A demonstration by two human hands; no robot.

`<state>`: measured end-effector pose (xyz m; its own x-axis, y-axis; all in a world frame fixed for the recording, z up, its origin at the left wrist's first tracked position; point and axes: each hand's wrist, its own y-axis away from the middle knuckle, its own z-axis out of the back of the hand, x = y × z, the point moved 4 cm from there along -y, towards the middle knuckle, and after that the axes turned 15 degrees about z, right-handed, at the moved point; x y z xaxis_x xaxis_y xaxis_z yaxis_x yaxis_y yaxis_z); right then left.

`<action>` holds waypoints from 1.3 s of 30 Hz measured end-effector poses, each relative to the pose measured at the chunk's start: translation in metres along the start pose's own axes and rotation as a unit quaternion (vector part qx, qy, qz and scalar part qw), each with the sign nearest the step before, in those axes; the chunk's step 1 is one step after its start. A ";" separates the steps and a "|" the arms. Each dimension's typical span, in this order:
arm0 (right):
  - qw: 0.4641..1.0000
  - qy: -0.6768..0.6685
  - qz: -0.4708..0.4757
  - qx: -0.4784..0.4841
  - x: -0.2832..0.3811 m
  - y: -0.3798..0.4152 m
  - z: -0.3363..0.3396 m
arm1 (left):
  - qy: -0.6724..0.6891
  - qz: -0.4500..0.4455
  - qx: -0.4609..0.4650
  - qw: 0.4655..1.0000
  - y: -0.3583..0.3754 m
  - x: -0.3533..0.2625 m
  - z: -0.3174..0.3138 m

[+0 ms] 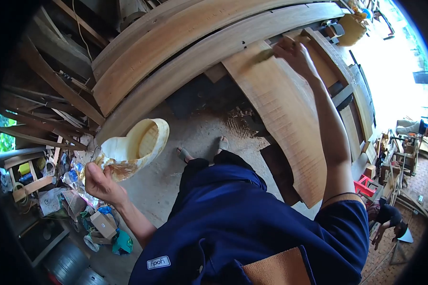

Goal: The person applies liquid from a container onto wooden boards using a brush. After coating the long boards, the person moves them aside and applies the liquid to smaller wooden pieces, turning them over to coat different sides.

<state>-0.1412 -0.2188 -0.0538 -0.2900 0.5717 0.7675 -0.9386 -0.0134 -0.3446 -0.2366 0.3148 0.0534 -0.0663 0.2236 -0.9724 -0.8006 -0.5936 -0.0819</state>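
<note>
**Mia:** What is the left hand (101, 183) holding?

**Ben:** A cut-open, pale plastic jug with yellow glue inside (135, 146). The fingers are wrapped around the bottom end of it, and the open side faces up. It is held up in the air, over the grey dirt floor (195, 137).

**Mia:** And the right hand (296, 53)?

**Ben:** The arm is stretched far out. The fingers are closed around a small brush with a dark tip (267, 55). The tip touches the top end of a wide, light brown wooden board (283, 118).

**Mia:** Where is that board?

**Ben:** It slopes from the top of the picture down toward the person's right side. It looks a bit wet and shiny. Beside it, on its left, lie long, thick, bent wooden planks (195, 52). They go right across the picture.

**Mia:** What is under the person?

**Ben:** Two feet in sandals (202, 149) stand on the floor, just next to a little heap of wood shavings (240, 121). The person wears a dark blue shirt (252, 223).

**Mia:** Anything else around?

**Ben:** On the left there is a messy pile of boxes, bags and bottles (88, 209). Far on the right another person in dark clothes (390, 218) bends down, near a red plastic stool (364, 186).
</note>
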 end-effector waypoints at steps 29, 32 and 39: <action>0.976 -0.204 0.020 -0.069 0.139 0.005 0.011 | 0.129 0.024 0.321 0.938 0.013 -0.023 -0.171; 0.949 -0.295 0.114 -0.011 0.187 -0.028 -0.020 | 0.106 0.016 0.349 0.931 0.001 -0.024 -0.190; 0.973 -0.071 0.097 0.197 0.199 -0.048 -0.084 | 0.089 -0.018 0.450 0.888 -0.012 -0.032 -0.231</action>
<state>-0.1377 -0.0355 0.0697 -0.4652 0.4079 0.7857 -0.8543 -0.4393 -0.2778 -0.0871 0.1358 0.0352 -0.0004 0.0560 -0.9984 -0.9575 0.2878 0.0165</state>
